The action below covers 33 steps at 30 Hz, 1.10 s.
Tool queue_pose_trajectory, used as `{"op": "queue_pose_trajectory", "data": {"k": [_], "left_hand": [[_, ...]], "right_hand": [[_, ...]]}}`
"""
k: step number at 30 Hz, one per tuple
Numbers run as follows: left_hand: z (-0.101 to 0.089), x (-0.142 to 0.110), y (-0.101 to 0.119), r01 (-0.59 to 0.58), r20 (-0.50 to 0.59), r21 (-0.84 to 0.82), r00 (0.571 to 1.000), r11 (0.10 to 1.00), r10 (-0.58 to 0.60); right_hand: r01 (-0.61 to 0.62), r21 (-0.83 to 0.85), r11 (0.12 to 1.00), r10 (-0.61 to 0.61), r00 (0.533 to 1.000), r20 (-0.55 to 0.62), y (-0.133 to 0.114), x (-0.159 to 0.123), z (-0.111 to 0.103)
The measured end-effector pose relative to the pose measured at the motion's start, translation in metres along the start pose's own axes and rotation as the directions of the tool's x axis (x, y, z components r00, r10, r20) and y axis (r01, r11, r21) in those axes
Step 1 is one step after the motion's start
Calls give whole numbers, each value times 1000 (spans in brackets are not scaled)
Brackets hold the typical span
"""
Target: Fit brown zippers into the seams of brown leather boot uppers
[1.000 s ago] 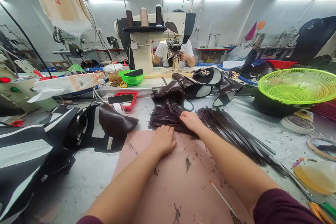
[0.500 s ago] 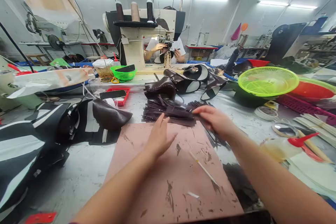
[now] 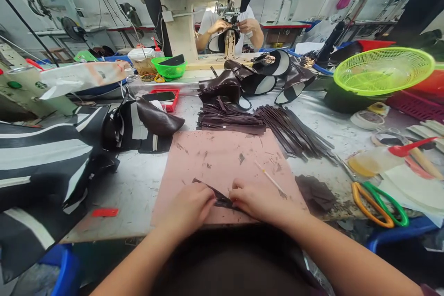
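Observation:
Both my hands rest at the near edge of a stained pink work mat (image 3: 222,157). Between them lies a dark brown leather strip (image 3: 214,193). My left hand (image 3: 189,208) pinches its left part with curled fingers. My right hand (image 3: 258,200) presses and grips its right end. Farther back on the table sit a stack of short dark strips (image 3: 227,118) and a fan of long thin dark strips (image 3: 294,132). A thin white stick (image 3: 270,178) lies on the mat just beyond my right hand.
Dark brown shoe uppers (image 3: 256,78) are piled behind the strips. Black and white material (image 3: 52,157) lies at left. Scissors (image 3: 378,201), a glue bottle (image 3: 378,159) and a green basket (image 3: 383,69) are at right. Another person works at a sewing machine (image 3: 194,14) across the table.
My hands came back from the strip stacks to the mat's near edge and now hold one strip between them. The view tilted downward.

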<state>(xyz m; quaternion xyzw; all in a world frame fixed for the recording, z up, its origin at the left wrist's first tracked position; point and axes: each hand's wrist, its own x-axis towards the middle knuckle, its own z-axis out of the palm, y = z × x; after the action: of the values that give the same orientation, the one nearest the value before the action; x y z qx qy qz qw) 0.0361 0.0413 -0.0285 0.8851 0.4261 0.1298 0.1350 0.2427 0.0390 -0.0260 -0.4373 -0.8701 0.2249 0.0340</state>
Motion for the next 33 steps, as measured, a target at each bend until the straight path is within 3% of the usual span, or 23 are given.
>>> {"op": "queue_pose_trajectory", "data": {"k": [2,5,7,13,17,20,26,28,31,33], "left_hand": [[9,2,6,47,100,91,993,995,-56],[16,9,11,137,80,173,985,975,-152],[17,15,14,211,73,118,973,970,-220],[9,19,10,427,120,-162,903,890,-412],[-1,5,-9,580,97,-188,814,793,-573],[-3,-5,-21,620,83,-166,783,767,-616],[-2,-9,-24,609,52,-147,791,779,-609],[-5,-8,-24,594,45,-124,803,795,-594],[-7,-9,-20,556,20,-45,831,830,-556],[-4,-9,-14,447,-76,96,894,889,-441]], "right_hand": [[42,-153,987,-61,991,-117,-3,-6,6],[51,-289,956,-146,937,-317,-9,-14,20],[27,-307,951,-154,905,-396,-13,-17,32],[-60,-352,934,-124,870,-478,-22,-24,52],[-63,-384,921,-152,851,-503,-23,-26,53],[-63,-391,918,-157,848,-507,-22,-26,53],[-59,-330,942,-112,873,-475,-23,-25,52],[-33,-229,973,-87,864,-496,-22,-27,48],[-42,58,997,67,830,-554,-11,-33,39],[-175,138,975,223,768,-601,6,-37,34]]}}
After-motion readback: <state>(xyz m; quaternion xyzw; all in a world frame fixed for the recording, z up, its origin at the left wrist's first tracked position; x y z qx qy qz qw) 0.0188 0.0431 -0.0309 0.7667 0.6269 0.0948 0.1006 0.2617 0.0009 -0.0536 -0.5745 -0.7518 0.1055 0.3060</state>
